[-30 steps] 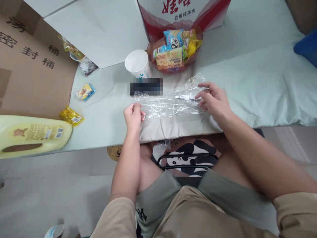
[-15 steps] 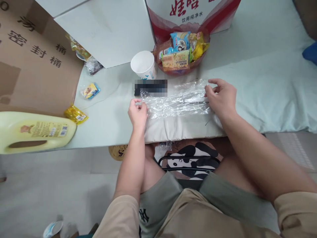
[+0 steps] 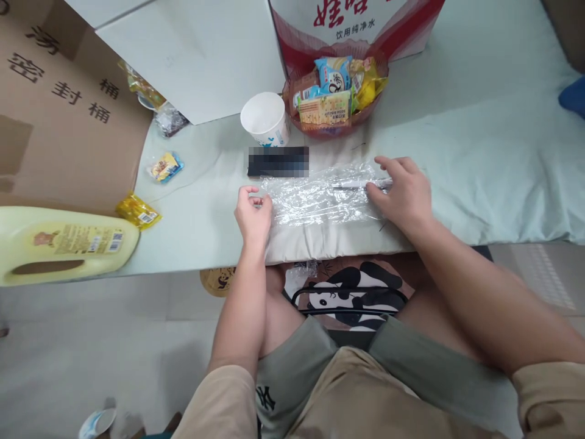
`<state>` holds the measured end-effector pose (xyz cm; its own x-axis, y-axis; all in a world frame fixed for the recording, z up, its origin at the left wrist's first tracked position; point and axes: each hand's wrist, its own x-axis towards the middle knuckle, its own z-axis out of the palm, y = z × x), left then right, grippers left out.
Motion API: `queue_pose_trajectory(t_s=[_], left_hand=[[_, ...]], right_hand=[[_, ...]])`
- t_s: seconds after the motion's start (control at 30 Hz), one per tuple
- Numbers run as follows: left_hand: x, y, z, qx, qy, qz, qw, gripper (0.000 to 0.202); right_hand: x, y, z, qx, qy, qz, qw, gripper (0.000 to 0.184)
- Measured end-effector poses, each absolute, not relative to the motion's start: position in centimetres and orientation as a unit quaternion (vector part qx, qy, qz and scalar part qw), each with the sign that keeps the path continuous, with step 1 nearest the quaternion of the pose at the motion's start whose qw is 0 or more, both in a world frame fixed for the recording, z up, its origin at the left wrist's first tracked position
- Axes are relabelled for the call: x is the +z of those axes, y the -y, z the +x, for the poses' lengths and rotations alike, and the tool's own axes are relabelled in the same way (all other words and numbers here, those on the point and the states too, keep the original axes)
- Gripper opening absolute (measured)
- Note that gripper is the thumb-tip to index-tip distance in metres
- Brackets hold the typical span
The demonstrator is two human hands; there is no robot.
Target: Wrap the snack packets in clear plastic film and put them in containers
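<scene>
A creased sheet of clear film (image 3: 315,204) is laid out on the cloth-covered surface (image 3: 201,207), its ends being flanked by the left hand (image 3: 253,213) and the right hand (image 3: 404,192). In the left, the fingers are curled toward the thumb; whether film is pinched there cannot be told. In the right, thumb and forefinger are parted widely, the thumb being set beside a slim pale strip (image 3: 351,184). With film so thin, tension is best applied lightly and evenly from both ends, since tearing or fresh creasing may be caused by a one-sided tug. Contact with the pixelated dark object (image 3: 278,162), just beyond the far edge, is best avoided.
</scene>
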<state>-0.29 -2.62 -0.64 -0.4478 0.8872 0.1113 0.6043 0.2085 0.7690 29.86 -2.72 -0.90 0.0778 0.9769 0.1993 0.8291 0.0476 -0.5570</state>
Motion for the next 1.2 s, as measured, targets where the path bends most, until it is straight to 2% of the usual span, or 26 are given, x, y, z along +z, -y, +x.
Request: queue_pose_trajectory(t_s=[0.13, 0.37, 0.53, 0.63, 0.73, 0.83, 0.93, 1.03, 1.13, 1.17, 1.2], left_hand=[[-0.4, 3.2, -0.5, 0.365, -0.767, 0.498, 0.175, 0.020], [-0.2, 3.6, -0.5, 0.271, -0.777, 0.544, 0.164, 0.027], [-0.2, 3.3, -0.3, 0.273, -0.731, 0.609, 0.145, 0.039], [-0.3, 3.1, 0.0, 0.265, -0.696, 0.646, 0.169, 0.045], [-0.4, 3.1, 0.2, 0.267, -0.676, 0.650, 0.220, 0.045], [-0.6, 3.0, 0.5, 0.311, -0.657, 0.636, 0.260, 0.042], [-0.7, 3.0, 1.2, 0.359, -0.617, 0.627, 0.312, 0.041], [-0.6, 2.7, 2.5, 0.360, -0.590, 0.625, 0.365, 0.042], [-0.2, 2.2, 4.1, 0.341, -0.555, 0.652, 0.388, 0.044], [0.1, 2.0, 4.5, 0.335, -0.544, 0.662, 0.392, 0.044], [0.3, 1.8, 4.9, 0.332, -0.537, 0.668, 0.395, 0.044]], right_hand=[[-0.6, 3.2, 29.8, 0.139, 0.669, -0.681, 0.266, 0.052], [0.6, 5.5, 30.2, 0.186, 0.695, -0.682, 0.130, 0.070], [0.6, 7.0, 30.3, 0.094, 0.770, -0.622, 0.107, 0.080], [0.9, 8.5, 29.8, 0.093, 0.829, -0.549, 0.060, 0.088], [2.0, 10.5, 29.0, 0.146, 0.879, -0.452, 0.022, 0.075], [3.3, 11.3, 28.1, 0.208, 0.887, -0.403, 0.090, 0.044], [3.8, 10.2, 27.4, 0.258, 0.838, -0.427, 0.220, 0.036], [3.1, 8.4, 26.8, 0.292, 0.781, -0.474, 0.283, 0.054], [2.4, 6.9, 26.3, 0.385, 0.744, -0.480, 0.261, 0.088], [2.2, 6.5, 26.2, 0.413, 0.730, -0.485, 0.247, 0.091], [2.2, 6.2, 26.2, 0.431, 0.719, -0.493, 0.232, 0.085]])
